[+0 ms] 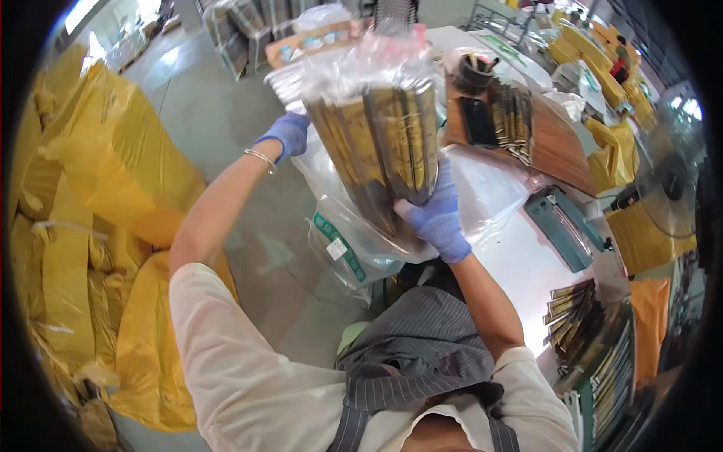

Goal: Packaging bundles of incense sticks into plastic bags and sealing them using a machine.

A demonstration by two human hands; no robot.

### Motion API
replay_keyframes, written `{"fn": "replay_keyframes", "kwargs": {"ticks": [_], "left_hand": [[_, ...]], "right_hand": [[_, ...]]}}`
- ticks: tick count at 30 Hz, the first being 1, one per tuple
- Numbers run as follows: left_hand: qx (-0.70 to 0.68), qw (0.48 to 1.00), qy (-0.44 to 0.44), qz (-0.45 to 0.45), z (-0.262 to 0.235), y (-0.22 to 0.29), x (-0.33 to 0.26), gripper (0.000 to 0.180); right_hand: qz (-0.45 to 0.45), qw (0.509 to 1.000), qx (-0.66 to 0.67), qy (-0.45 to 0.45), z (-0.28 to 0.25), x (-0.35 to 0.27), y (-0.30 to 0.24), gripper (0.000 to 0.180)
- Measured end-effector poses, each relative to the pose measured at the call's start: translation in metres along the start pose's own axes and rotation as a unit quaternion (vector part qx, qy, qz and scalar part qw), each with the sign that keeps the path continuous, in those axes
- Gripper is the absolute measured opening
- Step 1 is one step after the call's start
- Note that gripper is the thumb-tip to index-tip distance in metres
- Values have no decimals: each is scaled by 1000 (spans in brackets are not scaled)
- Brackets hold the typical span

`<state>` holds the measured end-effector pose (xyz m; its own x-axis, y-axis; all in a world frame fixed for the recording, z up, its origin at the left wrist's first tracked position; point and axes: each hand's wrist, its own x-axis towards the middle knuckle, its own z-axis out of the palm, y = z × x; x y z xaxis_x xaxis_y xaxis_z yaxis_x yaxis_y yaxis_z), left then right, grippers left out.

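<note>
In front of me I hold up a clear plastic bag (373,143) filled with long, slim black-and-gold packets, its loose top blurred. My right hand (440,215), in a blue-purple glove, grips the bag's lower right side, thumb across the front. At the upper left, my left hand (290,134), gloved alike, is closed at the bag's edge; its fingertips are partly hidden. Below the held bag hangs a larger clear plastic sheet or bag with a green label strip (339,246).
Large yellow wrapped bundles (113,151) are stacked on my left. To my right, the white table (504,279) carries a grey-green bag sealer (561,226) and loose packets (568,316). A brown board (553,151) holds a phone (477,120), more packets and a dark cup (474,73). A fan (670,177) stands far right.
</note>
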<state>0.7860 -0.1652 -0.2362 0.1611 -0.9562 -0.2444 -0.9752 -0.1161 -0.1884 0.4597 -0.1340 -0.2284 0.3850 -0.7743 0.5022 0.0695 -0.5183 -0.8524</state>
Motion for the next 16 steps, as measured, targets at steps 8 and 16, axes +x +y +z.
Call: {"fn": "replay_keyframes", "kwargs": {"ticks": [8,16], "left_hand": [[-432,890,86,112,-7,20,-105,80],[-557,804,140,155,47,8,-134,75]], "right_hand": [[248,802,-378,-392,85,-28,75,69],[225,881,-291,-299,152,-84,166,77]]}}
